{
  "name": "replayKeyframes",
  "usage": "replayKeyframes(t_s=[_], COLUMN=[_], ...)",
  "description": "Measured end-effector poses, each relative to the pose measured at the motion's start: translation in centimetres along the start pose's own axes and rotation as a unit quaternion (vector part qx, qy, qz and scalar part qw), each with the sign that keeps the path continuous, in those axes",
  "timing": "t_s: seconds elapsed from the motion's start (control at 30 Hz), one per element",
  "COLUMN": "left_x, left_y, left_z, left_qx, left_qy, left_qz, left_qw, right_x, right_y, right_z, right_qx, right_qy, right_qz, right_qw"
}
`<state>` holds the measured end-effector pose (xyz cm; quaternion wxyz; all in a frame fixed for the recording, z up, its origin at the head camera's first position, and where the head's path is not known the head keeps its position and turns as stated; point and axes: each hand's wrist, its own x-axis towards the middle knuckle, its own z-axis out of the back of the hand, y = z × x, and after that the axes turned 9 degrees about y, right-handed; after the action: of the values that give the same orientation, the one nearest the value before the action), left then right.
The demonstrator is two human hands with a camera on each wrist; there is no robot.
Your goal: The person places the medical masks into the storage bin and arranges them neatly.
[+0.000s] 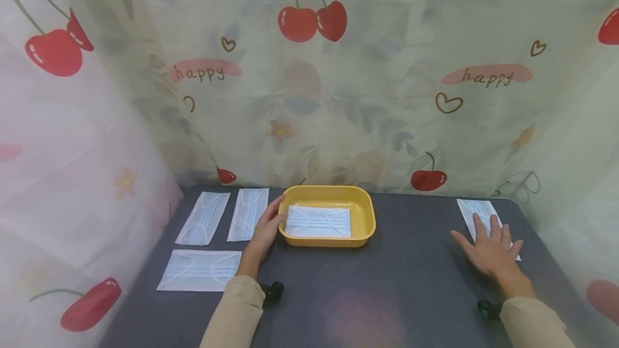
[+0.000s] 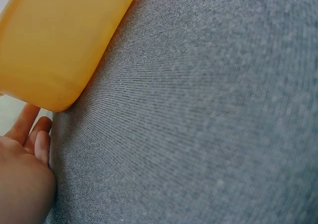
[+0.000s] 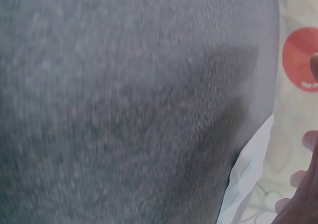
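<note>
A yellow plastic basket [image 1: 365, 240] stands near the far edge of the table, with a light blue face mask [image 1: 318, 223] lying flat inside. My left hand [image 1: 263, 232] holds the basket's left side, thumb at the rim and fingers along the outer wall. In the left wrist view, part of that hand [image 2: 27, 169] shows beside the basket wall [image 2: 64, 40]. On the right, my right hand [image 1: 493, 251] is spread over another face mask [image 1: 476, 209], hiding part of it. The right wrist view shows fingertips [image 3: 298, 179] above the mask's edge [image 3: 246, 177]; contact cannot be told.
Three more face masks lie left of the basket: one slanted [image 1: 203, 219], one upright beside it [image 1: 246, 214] and one crosswise nearer me [image 1: 200, 270]. The dark table [image 1: 338, 283] is bounded by a patterned curtain [image 1: 367, 95] at the back and sides.
</note>
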<state>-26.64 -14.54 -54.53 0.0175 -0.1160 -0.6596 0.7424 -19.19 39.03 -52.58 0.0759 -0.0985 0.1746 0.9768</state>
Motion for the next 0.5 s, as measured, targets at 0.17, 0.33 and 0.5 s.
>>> replayKeyframes(t_s=[0.17, 0.33, 0.5], left_x=[0.0, 0.0, 0.0], left_y=[0.2, 0.0, 0.0], left_z=[0.1, 0.1, 0.1], left_qx=[-0.006, -0.011, -0.011], left_qy=[-0.003, -0.005, -0.007], left_qz=[0.004, 0.003, 0.005], left_qw=[1.0, 0.9999, 0.9999], right_x=[0.1, 0.1, 0.2], right_y=[-1.0, -2.2, -3.4], right_z=[0.5, 0.5, 0.4], right_qx=[0.007, 0.018, 0.017], right_qy=[0.006, -0.003, -0.006], right_qz=[-0.022, -0.041, -0.06], right_qw=[1.0, 0.999, 0.998])
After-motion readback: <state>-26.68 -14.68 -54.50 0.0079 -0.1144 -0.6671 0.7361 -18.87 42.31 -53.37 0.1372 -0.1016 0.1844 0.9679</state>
